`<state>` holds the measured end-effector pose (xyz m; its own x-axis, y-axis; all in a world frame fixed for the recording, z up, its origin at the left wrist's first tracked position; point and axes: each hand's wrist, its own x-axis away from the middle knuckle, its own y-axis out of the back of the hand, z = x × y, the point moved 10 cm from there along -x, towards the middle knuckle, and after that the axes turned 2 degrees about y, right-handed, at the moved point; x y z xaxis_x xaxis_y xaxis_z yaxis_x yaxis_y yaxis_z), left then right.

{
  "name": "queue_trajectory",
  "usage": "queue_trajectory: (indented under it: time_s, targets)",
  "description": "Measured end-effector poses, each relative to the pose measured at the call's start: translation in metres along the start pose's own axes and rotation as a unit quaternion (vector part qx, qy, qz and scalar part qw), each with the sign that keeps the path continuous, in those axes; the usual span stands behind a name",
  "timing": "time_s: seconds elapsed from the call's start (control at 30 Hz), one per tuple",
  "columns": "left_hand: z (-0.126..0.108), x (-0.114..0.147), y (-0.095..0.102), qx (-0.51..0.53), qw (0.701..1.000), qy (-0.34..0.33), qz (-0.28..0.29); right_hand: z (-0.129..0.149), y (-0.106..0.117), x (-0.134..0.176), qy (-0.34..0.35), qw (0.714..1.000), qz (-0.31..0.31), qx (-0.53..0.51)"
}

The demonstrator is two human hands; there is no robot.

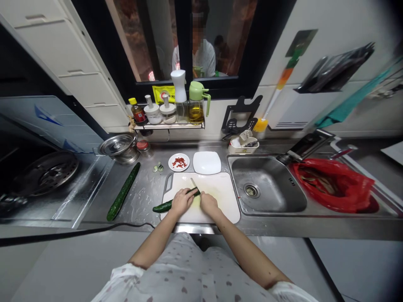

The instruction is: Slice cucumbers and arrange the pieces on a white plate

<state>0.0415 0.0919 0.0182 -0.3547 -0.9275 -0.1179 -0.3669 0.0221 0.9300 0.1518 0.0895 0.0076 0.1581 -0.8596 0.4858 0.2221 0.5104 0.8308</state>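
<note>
On a white cutting board (220, 197) lies a dark green cucumber (163, 206), its left end jutting past the board's edge. My left hand (182, 202) is wrapped over the cucumber near its right end, fingers pressing it down. A knife (193, 182) stands at that right end, its blade pointing away from me. My right hand (208, 204) is closed around the knife's handle, which the fingers hide. Behind the board are a small white plate of chopped red pieces (179, 162) and a bare white plate (207, 162).
A second cucumber (123, 192) lies on the steel counter to the left, with cucumber end pieces (158, 167) near the plates. A lidded pot (119, 147) stands behind. The sink (267, 184) is at right, beside a red plastic bag (333, 184). A bottle rack (170, 126) hangs above.
</note>
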Motion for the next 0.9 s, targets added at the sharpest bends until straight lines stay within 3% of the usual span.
queue_trajectory:
  time_s: [0.33, 0.5, 0.67, 0.8, 0.9]
  targets:
    - [0.001, -0.001, 0.0, 0.002, 0.999, 0.022, 0.033, -0.027, -0.001, 0.027, -0.005, 1.0, 0.001, 0.003]
    - [0.008, -0.002, 0.006, 0.062, 0.995, 0.073, 0.033, -0.038, 0.008, 0.037, -0.003, 0.999, -0.033, 0.042]
    - [0.033, -0.004, 0.018, 0.152, 0.974, 0.167, -0.022, -0.041, 0.027, 0.048, 0.009, 0.987, -0.113, 0.114]
    - [0.059, -0.002, 0.032, 0.259, 0.921, 0.274, -0.094, -0.036, 0.043, 0.06, 0.038, 0.968, -0.192, 0.155]
    - [0.05, -0.01, 0.041, 0.305, 0.919, 0.231, -0.094, -0.033, 0.047, 0.064, 0.057, 0.956, -0.233, 0.168]
